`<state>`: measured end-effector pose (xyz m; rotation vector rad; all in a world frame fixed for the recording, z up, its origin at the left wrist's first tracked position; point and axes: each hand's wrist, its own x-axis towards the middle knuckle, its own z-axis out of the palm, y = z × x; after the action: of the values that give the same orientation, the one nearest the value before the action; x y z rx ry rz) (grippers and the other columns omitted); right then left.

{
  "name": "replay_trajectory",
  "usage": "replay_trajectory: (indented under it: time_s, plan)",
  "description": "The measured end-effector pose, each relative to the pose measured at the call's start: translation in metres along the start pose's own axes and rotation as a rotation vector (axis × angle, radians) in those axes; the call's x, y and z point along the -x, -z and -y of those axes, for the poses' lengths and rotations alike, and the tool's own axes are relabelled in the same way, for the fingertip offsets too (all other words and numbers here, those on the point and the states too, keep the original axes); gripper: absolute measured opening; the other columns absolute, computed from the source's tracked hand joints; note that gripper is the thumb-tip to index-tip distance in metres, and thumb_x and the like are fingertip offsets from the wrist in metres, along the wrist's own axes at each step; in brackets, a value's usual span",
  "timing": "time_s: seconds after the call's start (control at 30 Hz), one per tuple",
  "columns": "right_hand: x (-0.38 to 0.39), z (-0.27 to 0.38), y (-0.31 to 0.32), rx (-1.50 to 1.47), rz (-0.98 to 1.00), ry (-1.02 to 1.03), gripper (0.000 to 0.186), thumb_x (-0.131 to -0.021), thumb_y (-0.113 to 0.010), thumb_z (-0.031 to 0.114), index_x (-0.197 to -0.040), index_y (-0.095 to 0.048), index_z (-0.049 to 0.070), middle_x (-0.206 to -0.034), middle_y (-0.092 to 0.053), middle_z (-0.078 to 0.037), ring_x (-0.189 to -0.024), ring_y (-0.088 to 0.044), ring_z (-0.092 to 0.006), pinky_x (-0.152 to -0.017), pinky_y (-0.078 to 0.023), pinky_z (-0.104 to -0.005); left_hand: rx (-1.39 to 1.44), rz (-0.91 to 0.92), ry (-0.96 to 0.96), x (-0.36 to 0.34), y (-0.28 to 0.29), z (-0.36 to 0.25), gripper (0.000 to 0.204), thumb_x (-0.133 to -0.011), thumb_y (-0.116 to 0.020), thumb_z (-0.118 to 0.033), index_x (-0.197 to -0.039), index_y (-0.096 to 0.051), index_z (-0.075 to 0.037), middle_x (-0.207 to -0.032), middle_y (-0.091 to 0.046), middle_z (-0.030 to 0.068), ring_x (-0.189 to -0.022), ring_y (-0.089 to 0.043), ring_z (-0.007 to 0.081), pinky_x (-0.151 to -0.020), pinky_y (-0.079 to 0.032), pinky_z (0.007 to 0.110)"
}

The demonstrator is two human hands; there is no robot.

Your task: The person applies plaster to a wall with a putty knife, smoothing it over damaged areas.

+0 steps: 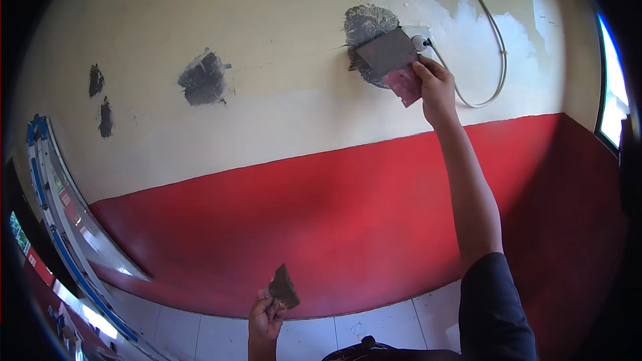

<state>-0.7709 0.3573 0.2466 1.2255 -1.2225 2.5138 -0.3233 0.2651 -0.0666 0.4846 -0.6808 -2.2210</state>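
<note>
My right hand (437, 90) is closed on a flat rectangular putty spreader (388, 53), gripping its reddish lower corner. Grey filler coats most of the spreader's face. It lies over a dark grey filler patch (370, 21) on the cream upper wall, just left of a white socket with a plug (420, 43). Low in front of the red lower wall, my left hand (265, 321) pinches a smaller piece, a spreader with grey filler (284, 287) on it. That piece is held away from the wall.
Other grey patches (204, 79) mark the wall to the left. A white cable (503, 53) loops down from above to the plug. At the far left a ladder (67, 227) leans beside a whitish panel (100, 234). Pale floor tiles (221, 339) run below; a window (612, 87) is at right.
</note>
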Motion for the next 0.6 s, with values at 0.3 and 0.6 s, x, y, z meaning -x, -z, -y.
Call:
replay_trajectory:
  time_s: [0.3, 0.6]
  plan:
    - [-0.018, -0.021, -0.040, -0.060, -0.162, 0.054, 0.026, -0.085, -0.057, 0.005, -0.105, -0.059, -0.011, -0.078, -0.062, -0.007, -0.063, -0.056, -0.0099, -0.056, -0.045, -0.0239, -0.018, -0.050, -0.047, 0.017, 0.001, -0.012, 0.031, -0.086, -0.043, -0.006, -0.116, -0.048, -0.001, -0.103, -0.061, 0.0092, -0.084, -0.063, 0.0164, -0.061, -0.055, 0.023]
    - [-0.046, -0.010, -0.049, 0.176, -0.172, 0.156, 0.033, -0.081, -0.059, 0.010, -0.106, -0.059, -0.012, -0.087, -0.066, -0.015, -0.070, -0.061, -0.0148, -0.061, -0.047, -0.0277, -0.059, -0.150, -0.020, 0.012, -0.006, 0.003, 0.032, -0.085, -0.044, -0.006, -0.117, -0.049, -0.004, -0.103, -0.060, 0.0075, -0.082, -0.061, 0.0153, -0.059, -0.052, 0.022]
